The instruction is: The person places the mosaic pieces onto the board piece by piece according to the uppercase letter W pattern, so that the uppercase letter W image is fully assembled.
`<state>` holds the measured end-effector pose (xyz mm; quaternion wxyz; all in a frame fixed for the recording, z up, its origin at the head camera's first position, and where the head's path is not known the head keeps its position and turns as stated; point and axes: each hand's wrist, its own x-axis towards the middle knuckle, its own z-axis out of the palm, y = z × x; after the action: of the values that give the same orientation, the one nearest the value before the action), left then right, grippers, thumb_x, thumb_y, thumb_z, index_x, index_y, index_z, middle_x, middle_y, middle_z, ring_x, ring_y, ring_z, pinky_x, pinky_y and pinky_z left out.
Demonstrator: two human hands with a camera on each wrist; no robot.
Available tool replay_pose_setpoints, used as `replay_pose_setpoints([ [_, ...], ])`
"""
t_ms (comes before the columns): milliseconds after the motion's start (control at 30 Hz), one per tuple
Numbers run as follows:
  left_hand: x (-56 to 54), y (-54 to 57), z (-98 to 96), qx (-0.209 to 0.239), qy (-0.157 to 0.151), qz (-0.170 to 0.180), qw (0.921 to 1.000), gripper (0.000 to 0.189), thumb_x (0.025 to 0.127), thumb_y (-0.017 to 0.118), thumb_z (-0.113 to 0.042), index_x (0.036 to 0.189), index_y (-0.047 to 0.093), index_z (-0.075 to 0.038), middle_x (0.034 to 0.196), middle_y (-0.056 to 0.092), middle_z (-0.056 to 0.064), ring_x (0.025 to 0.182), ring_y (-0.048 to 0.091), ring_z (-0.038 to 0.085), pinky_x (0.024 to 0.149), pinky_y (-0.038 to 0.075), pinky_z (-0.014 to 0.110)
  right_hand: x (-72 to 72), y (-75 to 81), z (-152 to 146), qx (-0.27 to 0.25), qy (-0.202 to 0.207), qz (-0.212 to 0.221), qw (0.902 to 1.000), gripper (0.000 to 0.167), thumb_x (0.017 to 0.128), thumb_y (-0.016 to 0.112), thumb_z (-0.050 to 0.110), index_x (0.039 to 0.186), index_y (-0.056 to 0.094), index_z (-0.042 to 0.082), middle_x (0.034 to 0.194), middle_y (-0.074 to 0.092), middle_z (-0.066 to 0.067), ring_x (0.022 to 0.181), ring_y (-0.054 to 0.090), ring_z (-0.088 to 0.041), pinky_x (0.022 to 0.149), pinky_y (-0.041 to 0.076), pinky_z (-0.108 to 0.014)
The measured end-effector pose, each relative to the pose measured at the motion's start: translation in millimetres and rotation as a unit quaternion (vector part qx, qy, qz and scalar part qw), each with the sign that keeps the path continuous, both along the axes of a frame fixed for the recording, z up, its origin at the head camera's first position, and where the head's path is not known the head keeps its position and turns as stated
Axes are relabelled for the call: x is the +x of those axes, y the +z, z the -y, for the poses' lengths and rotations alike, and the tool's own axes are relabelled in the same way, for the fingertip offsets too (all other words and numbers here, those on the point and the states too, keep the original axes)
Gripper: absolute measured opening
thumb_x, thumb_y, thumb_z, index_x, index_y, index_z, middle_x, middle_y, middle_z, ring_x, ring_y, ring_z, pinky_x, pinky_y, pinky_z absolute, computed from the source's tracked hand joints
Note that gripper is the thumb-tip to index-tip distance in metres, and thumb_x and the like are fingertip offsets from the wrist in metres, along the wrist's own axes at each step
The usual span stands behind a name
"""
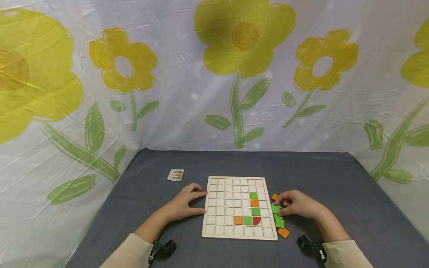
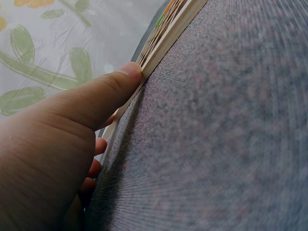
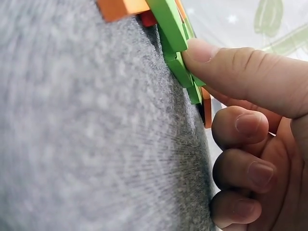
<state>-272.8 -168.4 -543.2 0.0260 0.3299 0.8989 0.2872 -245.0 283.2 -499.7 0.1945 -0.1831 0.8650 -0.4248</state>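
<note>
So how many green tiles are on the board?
3, from the head view: one green tile above the upper orange tile, another green tile directly below it, a third green tile left of the red piece. None look hidden.

Cream sleeves (image 1: 129, 254), black wrist cameras (image 1: 165, 249)

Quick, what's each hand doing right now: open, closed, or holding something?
Left hand: open, touching the board at its left edge.
Right hand: touching the loose green tiles; whether it grips one cannot be told.
</note>
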Motion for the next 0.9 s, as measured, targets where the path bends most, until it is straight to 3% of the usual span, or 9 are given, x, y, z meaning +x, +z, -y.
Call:
replay_pose_setpoints([
  [333,-0.5,-2.3,0.2,0.002,-0.003,-0.005,1.0000,0.070,0.089,0.077,-0.054,0.145,0.061,-0.015,0.136,0.047,0.000,0.124,0.043,0.020,0.103,0.040,0.049,-1.1,4.2,-0.3,0.012,-0.001,-0.009,0.9999,0.023,0.087,0.082,0.012,0.105,0.072,0.002,0.070,0.042,0.002,0.062,0.039,-0.011,0.057,0.033,-0.027],
  [700,-1.3,-0.3,0.8,0.000,0.003,-0.004,1.0000,0.071,0.089,0.077,-0.054,0.146,0.061,-0.015,0.136,0.047,0.000,0.124,0.043,0.020,0.102,0.040,0.049,1.7,27.9,17.0,0.036,-0.021,-0.091,0.9950,0.024,0.092,0.079,0.018,0.110,0.074,0.005,0.069,0.041,0.002,0.059,0.035,-0.010,0.058,0.037,-0.028],
  [900,-0.9,-2.3,0.8,0.003,-0.001,0.003,1.0000,0.072,0.089,0.076,-0.055,0.146,0.061,-0.014,0.137,0.047,0.001,0.124,0.043,0.021,0.103,0.040,0.050,6.8,39.6,33.3,0.035,-0.034,-0.114,0.9923,0.023,0.093,0.078,0.019,0.112,0.074,0.006,0.067,0.036,0.004,0.056,0.031,-0.010,0.056,0.036,-0.028],
])
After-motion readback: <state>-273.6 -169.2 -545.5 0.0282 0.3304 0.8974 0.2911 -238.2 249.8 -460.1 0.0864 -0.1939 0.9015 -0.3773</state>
